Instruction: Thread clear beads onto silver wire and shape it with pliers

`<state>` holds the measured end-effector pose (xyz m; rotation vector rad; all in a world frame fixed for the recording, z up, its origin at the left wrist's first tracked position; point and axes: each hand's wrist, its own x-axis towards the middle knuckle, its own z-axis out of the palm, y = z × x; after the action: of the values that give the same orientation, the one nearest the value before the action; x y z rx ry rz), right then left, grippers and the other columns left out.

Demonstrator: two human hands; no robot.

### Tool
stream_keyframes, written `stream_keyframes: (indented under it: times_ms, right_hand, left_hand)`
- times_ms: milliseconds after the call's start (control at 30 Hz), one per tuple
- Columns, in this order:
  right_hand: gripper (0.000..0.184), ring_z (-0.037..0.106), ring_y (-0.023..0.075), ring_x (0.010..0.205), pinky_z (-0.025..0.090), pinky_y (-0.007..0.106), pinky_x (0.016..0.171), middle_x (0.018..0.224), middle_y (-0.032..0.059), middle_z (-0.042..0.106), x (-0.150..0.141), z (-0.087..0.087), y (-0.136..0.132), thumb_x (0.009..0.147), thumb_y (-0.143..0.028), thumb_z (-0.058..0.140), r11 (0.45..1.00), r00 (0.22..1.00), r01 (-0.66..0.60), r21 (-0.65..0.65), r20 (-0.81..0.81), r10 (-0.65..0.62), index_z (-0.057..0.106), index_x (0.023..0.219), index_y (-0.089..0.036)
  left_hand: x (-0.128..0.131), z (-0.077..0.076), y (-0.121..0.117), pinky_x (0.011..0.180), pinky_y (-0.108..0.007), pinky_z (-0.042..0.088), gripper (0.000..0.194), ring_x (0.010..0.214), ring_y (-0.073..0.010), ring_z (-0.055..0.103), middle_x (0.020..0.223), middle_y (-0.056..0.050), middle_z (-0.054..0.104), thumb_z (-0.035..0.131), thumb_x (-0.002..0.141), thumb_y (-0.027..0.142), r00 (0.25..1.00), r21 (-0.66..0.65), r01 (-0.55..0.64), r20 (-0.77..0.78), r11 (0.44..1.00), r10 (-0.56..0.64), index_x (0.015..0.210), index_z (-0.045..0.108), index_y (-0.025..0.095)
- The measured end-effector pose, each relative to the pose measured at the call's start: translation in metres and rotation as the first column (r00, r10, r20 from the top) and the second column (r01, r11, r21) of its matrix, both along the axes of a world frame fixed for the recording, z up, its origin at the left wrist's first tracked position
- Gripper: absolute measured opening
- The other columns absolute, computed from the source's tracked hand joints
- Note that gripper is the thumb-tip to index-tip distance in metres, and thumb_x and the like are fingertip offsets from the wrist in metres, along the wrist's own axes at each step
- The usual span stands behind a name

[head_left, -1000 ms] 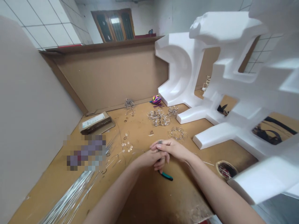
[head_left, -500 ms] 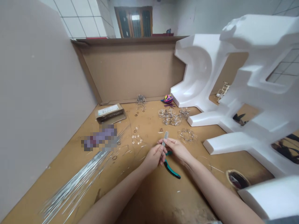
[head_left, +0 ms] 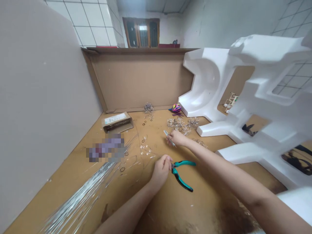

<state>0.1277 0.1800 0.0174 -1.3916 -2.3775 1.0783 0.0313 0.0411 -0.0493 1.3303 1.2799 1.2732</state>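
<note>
Separation | our right hand (head_left: 177, 138), now farther out, pinches a silvery strip (head_left: 166, 133) | our left hand (head_left: 162, 169), closed, grips pliers (head_left: 179, 179) | strip leaves pliers

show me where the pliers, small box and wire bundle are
Pliers (head_left: 180, 181): head view, on the nearer handle.
Small box (head_left: 115, 118): head view, on its white label.
Wire bundle (head_left: 82, 191): head view, midway along the strands.

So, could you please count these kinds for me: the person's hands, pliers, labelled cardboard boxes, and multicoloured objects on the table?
Hands: 2 (left hand, right hand)
Green-handled pliers: 1
Labelled cardboard box: 1
Multicoloured object: 1
Total: 5
</note>
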Motion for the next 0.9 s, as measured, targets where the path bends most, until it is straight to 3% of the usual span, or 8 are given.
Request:
stream_keyframes:
  times_ms: [100, 200, 367, 500, 600, 700, 800, 900]
  right_hand:
    - [0.029, 0.055, 0.0186, 0.094, 0.047, 0.038, 0.079, 0.112, 0.0079, 0.054, -0.009, -0.001, 0.014, 0.086, -0.03, 0.05, 0.985, 0.967, -0.079, 0.151, 0.252, 0.038, 0.052, 0.111, -0.016]
    - [0.03, 0.055, 0.0191, 0.095, 0.047, 0.039, 0.079, 0.113, 0.0088, 0.053, -0.018, -0.007, 0.018, 0.086, -0.03, 0.05, 0.952, 0.904, -0.171, 0.254, 0.425, 0.049, 0.051, 0.112, -0.015]
    - [0.029, 0.056, 0.0185, 0.093, 0.047, 0.039, 0.078, 0.112, 0.0076, 0.054, -0.021, -0.006, 0.013, 0.086, -0.03, 0.049, 0.903, 0.846, -0.263, 0.339, 0.532, 0.047, 0.051, 0.112, -0.016]
    - [0.028, 0.055, 0.0188, 0.095, 0.044, 0.038, 0.081, 0.109, 0.0081, 0.057, -0.009, 0.0, -0.005, 0.086, -0.034, 0.049, 0.869, 0.886, -0.237, 0.435, 0.464, 0.01, 0.055, 0.106, -0.016]
    - [0.026, 0.056, 0.0195, 0.096, 0.041, 0.027, 0.078, 0.101, 0.009, 0.063, 0.007, 0.0, -0.031, 0.086, -0.036, 0.045, 0.848, 0.941, -0.163, 0.505, 0.339, -0.021, 0.061, 0.097, -0.019]
    - [0.046, 0.062, 0.0185, 0.071, 0.04, 0.025, 0.062, 0.071, 0.0064, 0.067, 0.027, -0.005, -0.059, 0.089, -0.044, 0.03, 0.861, 0.97, -0.06, 0.505, 0.232, -0.069, 0.065, 0.073, -0.019]
    - [0.062, 0.059, 0.0161, 0.053, 0.038, 0.024, 0.056, 0.049, 0.0037, 0.061, 0.045, -0.016, -0.08, 0.09, -0.05, 0.021, 0.881, 0.987, 0.036, 0.472, 0.123, -0.106, 0.058, 0.051, -0.02]
    - [0.058, 0.06, 0.0152, 0.056, 0.04, 0.023, 0.06, 0.055, 0.0017, 0.063, 0.056, -0.028, -0.089, 0.091, -0.046, 0.019, 0.891, 0.991, 0.126, 0.437, -0.019, -0.13, 0.062, 0.061, -0.02]
  left_hand:
    - [0.002, 0.007, -0.012, 0.051, -0.022, 0.032, 0.028, 0.051, -0.0098, 0.045, 0.054, 0.003, 0.047, 0.038, 0.086, 0.032, 0.924, 0.19, 0.153, -0.377, 0.97, -0.072, 0.066, 0.052, 0.018]
    - [0.007, 0.01, -0.018, 0.051, -0.024, 0.031, 0.027, 0.052, -0.0109, 0.048, 0.056, 0.001, 0.053, 0.037, 0.085, 0.025, 0.703, 0.307, 0.356, -0.71, 0.882, -0.037, 0.064, 0.051, 0.017]
    - [0.009, 0.007, -0.016, 0.051, -0.025, 0.033, 0.026, 0.053, -0.0123, 0.053, 0.059, -0.001, 0.06, 0.037, 0.085, 0.023, 0.54, 0.363, 0.461, -0.839, 0.809, 0.069, 0.066, 0.053, 0.017]
    - [0.008, 0.005, -0.015, 0.051, -0.025, 0.035, 0.027, 0.055, -0.0133, 0.056, 0.059, -0.002, 0.061, 0.037, 0.086, 0.024, 0.504, 0.366, 0.475, -0.859, 0.8, 0.093, 0.066, 0.054, 0.017]
    - [0.01, 0.005, -0.017, 0.052, -0.024, 0.036, 0.027, 0.055, -0.0139, 0.056, 0.058, -0.002, 0.061, 0.038, 0.085, 0.026, 0.481, 0.338, 0.507, -0.874, 0.793, 0.065, 0.066, 0.054, 0.017]
    - [0.009, 0.012, -0.017, 0.053, -0.023, 0.036, 0.028, 0.057, -0.0135, 0.056, 0.061, -0.002, 0.062, 0.037, 0.085, 0.027, 0.505, 0.302, 0.49, -0.863, 0.818, 0.016, 0.067, 0.056, 0.017]
    - [-0.006, 0.029, -0.009, 0.054, -0.022, 0.037, 0.032, 0.058, -0.012, 0.055, 0.064, -0.001, 0.063, 0.034, 0.087, 0.031, 0.61, 0.198, 0.331, -0.791, 0.923, -0.049, 0.07, 0.058, 0.017]
    - [-0.045, 0.048, 0.01, 0.056, -0.021, 0.039, 0.031, 0.06, -0.0127, 0.057, 0.065, 0.0, 0.065, 0.037, 0.084, 0.036, 0.689, 0.03, 0.005, -0.725, 1.0, 0.019, 0.076, 0.061, 0.019]
